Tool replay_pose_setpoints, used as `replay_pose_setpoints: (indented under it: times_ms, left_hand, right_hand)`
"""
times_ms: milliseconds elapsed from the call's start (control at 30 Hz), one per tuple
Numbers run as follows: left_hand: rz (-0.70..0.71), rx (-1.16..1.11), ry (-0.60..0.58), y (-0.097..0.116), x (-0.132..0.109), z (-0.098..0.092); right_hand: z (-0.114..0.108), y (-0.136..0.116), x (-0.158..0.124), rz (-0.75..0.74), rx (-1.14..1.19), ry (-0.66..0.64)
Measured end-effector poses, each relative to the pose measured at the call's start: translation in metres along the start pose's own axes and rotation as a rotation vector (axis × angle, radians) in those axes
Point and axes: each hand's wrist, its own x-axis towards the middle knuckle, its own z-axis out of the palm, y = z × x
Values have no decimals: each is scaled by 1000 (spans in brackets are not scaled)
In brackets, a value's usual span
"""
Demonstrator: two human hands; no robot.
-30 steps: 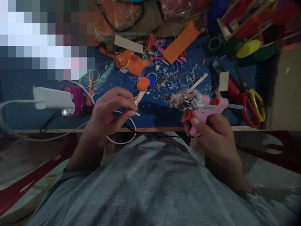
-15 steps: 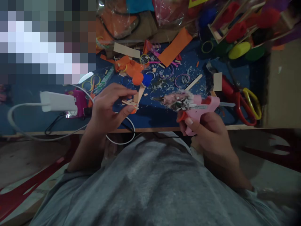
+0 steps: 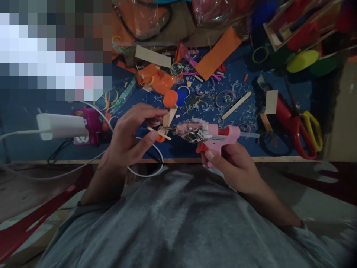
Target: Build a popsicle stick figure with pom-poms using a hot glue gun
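Observation:
A pink glue gun (image 3: 214, 137) is gripped by my right hand (image 3: 231, 163), its handle wrapped by the fingers and a clear glue stick out of its back. Its metal nozzle points left and meets or nearly meets a small wooden stick piece (image 3: 158, 133). My left hand (image 3: 131, 134) pinches that piece near the thumb tip. Beside the fingers stands a small wooden structure (image 3: 167, 118), with an orange round part (image 3: 170, 98) and a blue one (image 3: 181, 97) just behind it. Whether the left fingers also touch the structure is unclear.
Red-handled scissors (image 3: 299, 137) and a popsicle stick (image 3: 236, 105) lie to the right. An orange strip (image 3: 218, 54), rubber bands and scraps cover the blue table behind. A white plug (image 3: 63, 126) with its cable sits left. Colourful wooden-framed items stand back right.
My right hand has brought the glue gun left, so its nozzle is now at the small wooden piece by my left hand. The view has shifted slightly.

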Motion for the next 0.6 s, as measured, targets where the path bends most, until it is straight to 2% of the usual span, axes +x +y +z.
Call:
replay_pose_setpoints:
  times_ms: [167, 433, 600]
  left_hand:
    - [-62, 9, 20, 2, -1, 2]
    - [-56, 99, -15, 0, -1, 0]
    - [-88, 75, 7, 0, -3, 3]
  right_hand:
    - [3, -1, 1, -1, -49, 5]
    - [2, -3, -1, -29, -154, -55]
    - [1, -7, 2, -49, -214, -76]
